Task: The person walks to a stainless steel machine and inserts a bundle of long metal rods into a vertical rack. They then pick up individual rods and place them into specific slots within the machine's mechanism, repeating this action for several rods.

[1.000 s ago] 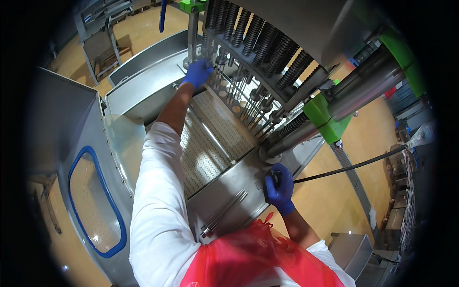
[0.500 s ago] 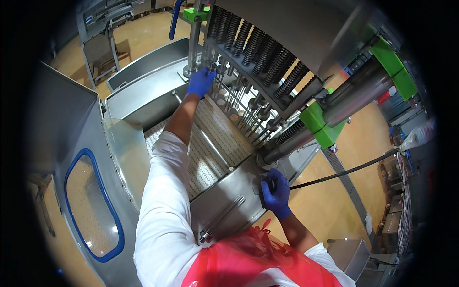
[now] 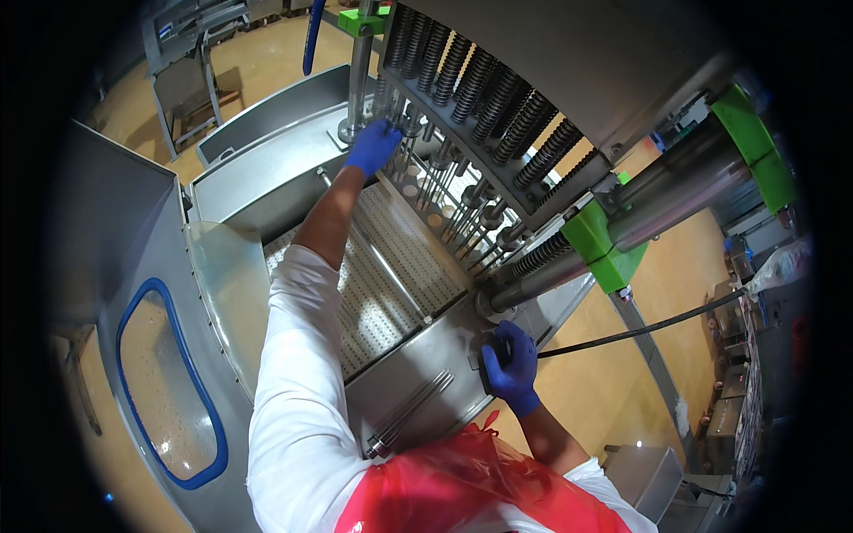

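My left hand (image 3: 373, 147) reaches the far rods (image 3: 404, 133), apparently pinching one, while my right hand (image 3: 511, 364) grips the black hose (image 3: 640, 330) end; next, steady seating.

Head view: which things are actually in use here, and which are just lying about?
In use:
- left hand in blue glove, reaching among the thin vertical steel rods
- right hand in blue glove, grip on a dark tool with black hose

Lying about:
- loose steel rods on the machine ledge
- steel frame cart on the floor
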